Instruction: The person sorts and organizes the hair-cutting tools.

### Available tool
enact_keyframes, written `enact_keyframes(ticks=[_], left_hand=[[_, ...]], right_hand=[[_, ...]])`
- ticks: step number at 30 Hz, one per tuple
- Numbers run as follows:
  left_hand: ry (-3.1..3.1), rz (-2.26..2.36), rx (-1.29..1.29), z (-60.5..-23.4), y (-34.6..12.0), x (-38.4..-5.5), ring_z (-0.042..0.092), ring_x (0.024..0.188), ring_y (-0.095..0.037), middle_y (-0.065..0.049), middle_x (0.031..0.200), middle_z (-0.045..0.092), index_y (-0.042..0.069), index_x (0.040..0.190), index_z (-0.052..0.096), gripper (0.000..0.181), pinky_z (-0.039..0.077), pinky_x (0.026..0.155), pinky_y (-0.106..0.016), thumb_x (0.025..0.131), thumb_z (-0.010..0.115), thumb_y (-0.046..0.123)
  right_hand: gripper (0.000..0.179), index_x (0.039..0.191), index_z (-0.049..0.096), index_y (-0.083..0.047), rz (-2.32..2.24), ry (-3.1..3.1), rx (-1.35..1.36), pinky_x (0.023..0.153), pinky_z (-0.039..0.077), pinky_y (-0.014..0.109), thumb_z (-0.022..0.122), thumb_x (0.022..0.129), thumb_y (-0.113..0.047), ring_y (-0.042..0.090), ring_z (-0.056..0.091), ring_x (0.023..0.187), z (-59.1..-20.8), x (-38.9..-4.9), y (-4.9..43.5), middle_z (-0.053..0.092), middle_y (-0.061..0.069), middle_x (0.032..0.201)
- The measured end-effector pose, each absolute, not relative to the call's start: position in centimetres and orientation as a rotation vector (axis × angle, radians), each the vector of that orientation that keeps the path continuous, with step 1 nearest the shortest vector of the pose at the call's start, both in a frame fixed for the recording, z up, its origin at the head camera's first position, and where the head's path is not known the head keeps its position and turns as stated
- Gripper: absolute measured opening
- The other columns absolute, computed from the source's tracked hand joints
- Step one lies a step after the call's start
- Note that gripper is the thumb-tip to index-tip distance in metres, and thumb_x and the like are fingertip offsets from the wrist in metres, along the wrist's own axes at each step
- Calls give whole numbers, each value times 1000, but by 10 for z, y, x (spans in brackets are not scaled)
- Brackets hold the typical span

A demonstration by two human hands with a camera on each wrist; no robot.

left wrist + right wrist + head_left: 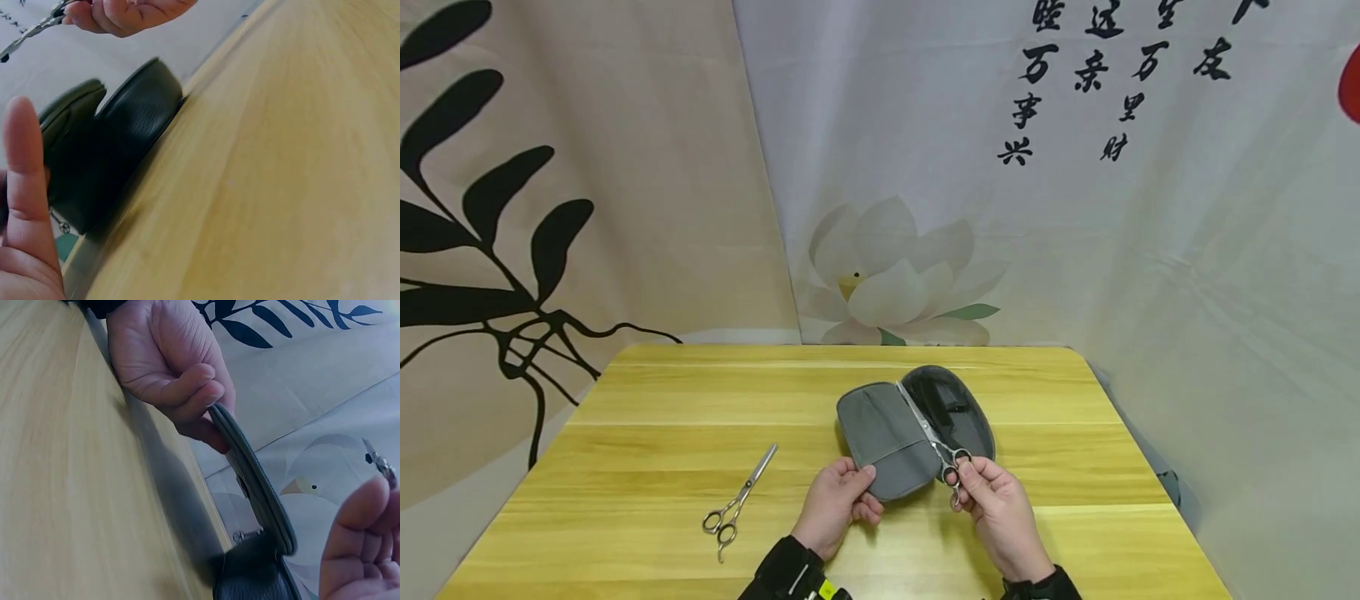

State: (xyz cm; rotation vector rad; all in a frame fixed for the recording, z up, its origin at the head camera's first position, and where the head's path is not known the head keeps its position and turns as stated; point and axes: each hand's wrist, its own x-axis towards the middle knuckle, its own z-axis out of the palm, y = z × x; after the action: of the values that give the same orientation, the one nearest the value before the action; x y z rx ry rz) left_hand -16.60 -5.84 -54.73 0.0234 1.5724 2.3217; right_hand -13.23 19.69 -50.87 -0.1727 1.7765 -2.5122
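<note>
A grey zip case (886, 429) lies spread open at the middle of the table. My left hand (837, 510) pinches the lower left edge of its left half; in the right wrist view that half (265, 494) stands raised in the left hand's (165, 362) grip. With my right hand (1003, 518) I hold silver hair scissors (927, 429) by the finger rings, blades pointing up over the case's fold. A dark item, perhaps a comb (934, 408), sits in the right half. In the left wrist view the scissors (37, 28) are above the case.
A second pair of silver hair scissors (747, 490) lies on the wooden table (647, 467), left of my left hand. Behind the table's far edge hangs a cloth backdrop (910, 125) with a printed flower, leaves and writing.
</note>
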Motion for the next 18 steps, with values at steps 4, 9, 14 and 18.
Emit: enact_keyframes(ticks=[4, 9, 14, 18], left_hand=[[1582, 2381, -20, -548, -58, -167, 72, 60, -11, -2, 73, 69, 3, 106, 44, 22, 64, 59, -25, 109, 63, 15], [1549, 2407, -56, -550, -60, -169, 72, 63, -10, -2, 74, 67, 6, 103, 42, 24, 64, 61, -24, 110, 62, 16], [1521, 2408, -28, -552, -61, -170, 72, 64, -9, -1, 75, 66, 7, 104, 42, 23, 64, 62, -24, 110, 62, 17], [1528, 2400, -14, -553, -62, -171, 72, 64, -9, -1, 74, 68, 7, 105, 45, 23, 64, 62, -24, 110, 63, 19]], right_hand=[[18, 100, 72, -14, -2518, 1792, -114, 68, 58, 17, 58, 111, -15, 0, 61, 72, -509, -133, 198, 74, -6, 92], [18, 99, 72, -10, -2506, 1828, -66, 67, 57, 18, 60, 110, -16, 2, 61, 70, -509, -134, 197, 75, -5, 91], [19, 93, 70, -10, -2522, 1844, 61, 63, 56, 19, 63, 109, -17, 4, 60, 67, -510, -135, 194, 75, -5, 85], [22, 87, 67, -11, -2564, 1851, 173, 58, 54, 20, 62, 108, -16, 5, 57, 63, -510, -136, 194, 72, -5, 79]])
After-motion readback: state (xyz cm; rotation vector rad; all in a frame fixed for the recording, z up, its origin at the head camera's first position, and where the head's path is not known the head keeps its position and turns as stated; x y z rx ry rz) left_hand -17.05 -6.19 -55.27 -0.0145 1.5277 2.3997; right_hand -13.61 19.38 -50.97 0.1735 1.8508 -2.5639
